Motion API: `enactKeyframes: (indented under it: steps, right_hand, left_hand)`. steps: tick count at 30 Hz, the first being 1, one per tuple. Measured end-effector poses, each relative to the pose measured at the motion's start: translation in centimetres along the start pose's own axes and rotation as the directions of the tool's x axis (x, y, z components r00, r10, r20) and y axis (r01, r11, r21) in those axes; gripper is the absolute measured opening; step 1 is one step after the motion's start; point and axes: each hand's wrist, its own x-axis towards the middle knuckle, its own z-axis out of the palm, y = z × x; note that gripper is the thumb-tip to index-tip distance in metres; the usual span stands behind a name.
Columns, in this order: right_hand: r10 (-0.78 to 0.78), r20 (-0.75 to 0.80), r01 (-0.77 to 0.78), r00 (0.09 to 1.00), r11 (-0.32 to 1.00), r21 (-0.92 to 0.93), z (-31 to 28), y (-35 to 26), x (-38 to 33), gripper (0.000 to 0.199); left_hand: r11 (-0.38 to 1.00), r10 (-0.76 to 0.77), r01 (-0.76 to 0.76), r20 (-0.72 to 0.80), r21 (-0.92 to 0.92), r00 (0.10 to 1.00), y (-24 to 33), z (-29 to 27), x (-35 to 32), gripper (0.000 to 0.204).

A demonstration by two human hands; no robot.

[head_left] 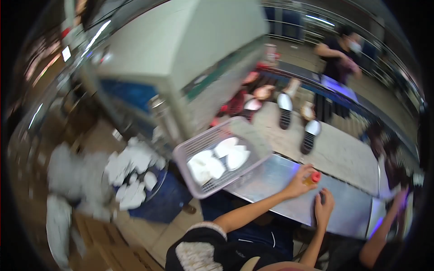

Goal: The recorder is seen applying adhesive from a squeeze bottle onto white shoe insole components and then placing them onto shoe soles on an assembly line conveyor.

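Note:
My left hand (298,182) is closed around a small bottle (309,181) with a red cap and yellowish contents, above the metal ledge of the workbench. Just to its right, my right hand (323,205) has its fingers curled in. A dark patch shows between its thumb and fingers, too blurred to name. Beyond the hands, two shoe soles (310,137) with white tops and dark treads lie on the pale bench surface (346,156). Left of my left hand, a pale lilac plastic basket (197,191) holds several white, sole-shaped pieces (237,157).
A large pale machine (181,40) rises at the back left, with reddish shoe parts (237,103) by its opening. White pieces (135,158) fill a container at lower left, near cardboard boxes (108,244). A masked person (337,54) stands across the line; another person's arm (384,228) reaches in at right.

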Motion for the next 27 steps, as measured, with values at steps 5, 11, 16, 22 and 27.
enactKeyframes:
  steps: [5, 11, 16, 22, 27]
  right_hand:
    - [0.036, 0.082, -0.039, 0.996, 0.999, 0.035, 1.7, -2.0, 0.7, 0.021]
    - [0.107, 0.049, -0.107, 0.993, 0.994, -0.006, -0.9, -1.7, 0.6, 0.021]
    - [0.056, 0.067, -0.053, 0.996, 0.998, -0.040, -0.6, -1.8, 0.3, 0.022]
    - [0.055, 0.075, -0.054, 0.996, 0.998, -0.016, 0.3, -2.2, 0.3, 0.024]
    - [0.064, 0.081, -0.061, 0.995, 0.997, -0.047, 0.1, -1.8, 0.0, 0.024]
  left_hand:
    - [0.983, 0.080, -0.084, 0.028, 0.165, 0.996, 0.7, -3.1, -0.4, 0.049]
    - [0.962, 0.099, -0.074, -0.083, 0.263, 0.992, 3.0, -1.2, -0.5, 0.043]
    - [0.901, 0.194, -0.145, -0.080, 0.409, 0.978, 3.2, -2.0, -0.7, 0.044]
    - [0.971, 0.074, -0.043, -0.123, 0.235, 0.990, 4.2, -3.0, -0.6, 0.039]
    - [0.976, 0.107, -0.098, -0.039, 0.196, 0.993, 3.5, -2.8, -0.9, 0.029]
